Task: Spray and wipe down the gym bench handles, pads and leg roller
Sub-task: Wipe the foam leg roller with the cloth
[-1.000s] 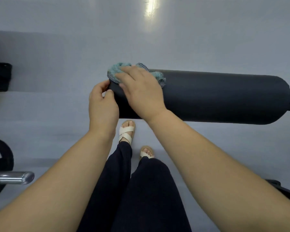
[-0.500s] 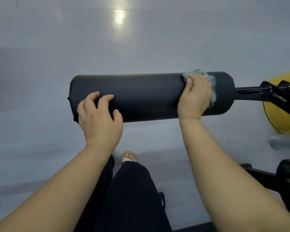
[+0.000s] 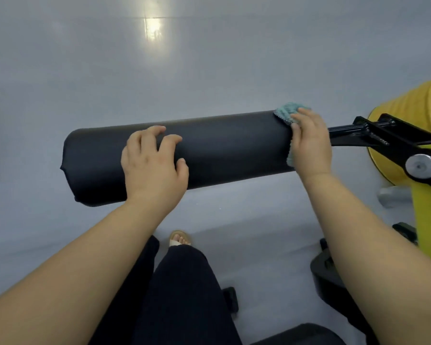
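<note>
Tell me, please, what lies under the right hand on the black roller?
A teal cloth lies under the right hand, pressed on the leg roller. Only its edges show; the hand covers the rest and the roller's end.
</note>
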